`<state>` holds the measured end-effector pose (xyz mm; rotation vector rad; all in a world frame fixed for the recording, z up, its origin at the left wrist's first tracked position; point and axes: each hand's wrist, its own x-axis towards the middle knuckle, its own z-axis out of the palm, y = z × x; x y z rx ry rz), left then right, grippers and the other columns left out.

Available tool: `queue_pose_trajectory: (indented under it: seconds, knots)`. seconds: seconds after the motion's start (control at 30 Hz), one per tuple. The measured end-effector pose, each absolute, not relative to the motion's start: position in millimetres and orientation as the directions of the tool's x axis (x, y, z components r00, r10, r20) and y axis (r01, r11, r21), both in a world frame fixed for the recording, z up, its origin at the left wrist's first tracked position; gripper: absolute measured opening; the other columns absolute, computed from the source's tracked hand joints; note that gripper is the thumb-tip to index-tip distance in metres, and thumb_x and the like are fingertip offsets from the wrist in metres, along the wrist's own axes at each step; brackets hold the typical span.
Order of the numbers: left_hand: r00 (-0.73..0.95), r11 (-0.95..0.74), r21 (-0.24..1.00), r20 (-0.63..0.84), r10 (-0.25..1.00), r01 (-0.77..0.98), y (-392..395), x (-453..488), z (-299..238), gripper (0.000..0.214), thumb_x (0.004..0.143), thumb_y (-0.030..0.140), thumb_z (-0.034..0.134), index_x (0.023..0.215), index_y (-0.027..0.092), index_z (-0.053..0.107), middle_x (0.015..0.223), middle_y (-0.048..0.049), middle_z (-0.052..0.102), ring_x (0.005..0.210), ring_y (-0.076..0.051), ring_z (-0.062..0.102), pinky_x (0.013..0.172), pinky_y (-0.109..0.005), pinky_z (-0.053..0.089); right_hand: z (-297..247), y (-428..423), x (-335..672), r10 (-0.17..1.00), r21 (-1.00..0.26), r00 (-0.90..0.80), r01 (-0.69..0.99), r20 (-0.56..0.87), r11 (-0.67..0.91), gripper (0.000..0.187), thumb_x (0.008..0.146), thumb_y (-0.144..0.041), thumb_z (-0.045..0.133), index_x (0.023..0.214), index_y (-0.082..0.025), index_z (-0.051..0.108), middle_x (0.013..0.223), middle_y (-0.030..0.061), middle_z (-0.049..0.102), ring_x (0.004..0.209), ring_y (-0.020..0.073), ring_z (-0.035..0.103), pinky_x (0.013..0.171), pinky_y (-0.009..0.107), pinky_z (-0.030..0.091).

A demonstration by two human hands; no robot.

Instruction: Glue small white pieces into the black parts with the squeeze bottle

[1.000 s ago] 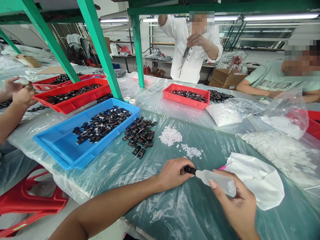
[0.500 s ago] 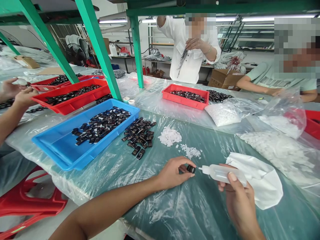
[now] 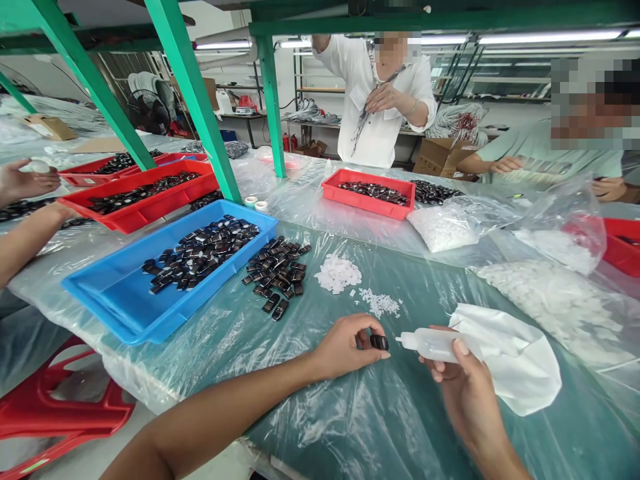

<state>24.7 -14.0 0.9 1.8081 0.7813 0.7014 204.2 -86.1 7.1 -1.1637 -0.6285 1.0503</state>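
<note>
Between thumb and forefinger, my left hand (image 3: 347, 343) pinches a small black plastic part (image 3: 379, 342) just above the table. My right hand (image 3: 467, 373) is wrapped round a translucent squeeze bottle (image 3: 436, 343), held nearly level with its thin nozzle pointing left. A small gap separates the nozzle tip from the black part. Beyond my left hand lie a pile of small white pieces (image 3: 338, 273) and a scatter of tinier white bits (image 3: 380, 302). Left of these is a heap of similar black parts (image 3: 277, 267). A white cloth (image 3: 525, 360) lies beneath and beyond the bottle.
A blue tray (image 3: 105, 287) of black parts stands at left, with red trays (image 3: 145, 213) behind it. Another red tray (image 3: 370, 200) and bags of white pieces (image 3: 445, 227) sit farther back. Green posts (image 3: 195, 93) rise from the table. Co-workers sit or stand around it.
The bottle has shifted slightly left with my right hand, and the black part has turned a little in my left fingers. Co-workers' hands have moved.
</note>
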Motion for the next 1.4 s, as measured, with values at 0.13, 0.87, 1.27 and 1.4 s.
queue_pose_trajectory:
  seconds: [0.13,0.87,1.27,1.4]
  knots:
    - [0.633,-0.308,0.913,0.074,0.771,0.268,-14.5,23.6,-1.5,0.026,0.072,0.036,0.070,0.083,0.016,0.057,0.064,0.0033,0.056,0.052,-0.008,0.048,0.050,-0.018,0.037,6.2,-85.9,201.7,0.910,-0.944,0.395,-0.329,-0.128,0.010,0.030,0.076,-0.044,0.062,0.091,-0.018,0.062,0.050,-0.0027,0.048,0.054,0.0123,0.048,0.050,0.022,0.036]
    - [0.612,-0.269,0.942,0.094,0.785,0.201,-14.4,25.2,-1.8,0.025,0.081,0.032,0.060,0.100,0.017,0.067,0.087,-0.0046,0.069,0.074,-0.015,0.064,0.070,-0.024,0.051,-1.8,-91.8,205.4,0.907,-0.998,0.421,-0.061,-0.022,0.004,0.028,0.079,-0.042,0.061,0.098,-0.021,0.061,0.062,-0.0025,0.050,0.058,0.0121,0.044,0.055,0.025,0.034]
    - [0.632,-0.345,0.910,0.130,0.764,0.230,-13.0,24.4,-1.9,0.024,0.080,0.031,0.062,0.100,0.018,0.066,0.092,-0.0037,0.068,0.075,-0.014,0.062,0.068,-0.022,0.050,10.5,-96.8,197.1,0.876,-0.962,0.464,0.272,0.134,0.003,0.037,0.068,-0.047,0.068,0.092,-0.019,0.064,0.073,0.0034,0.061,0.063,0.0175,0.054,0.053,0.026,0.042]
    - [0.625,-0.349,0.904,0.125,0.770,0.249,-13.4,24.7,-0.1,0.023,0.079,0.032,0.063,0.099,0.019,0.066,0.092,-0.0035,0.068,0.077,-0.015,0.062,0.068,-0.023,0.049,10.4,-97.9,196.1,0.862,-0.954,0.477,0.300,0.168,0.020,0.036,0.068,-0.046,0.068,0.093,-0.020,0.063,0.082,0.0052,0.064,0.071,0.0205,0.058,0.057,0.028,0.045]
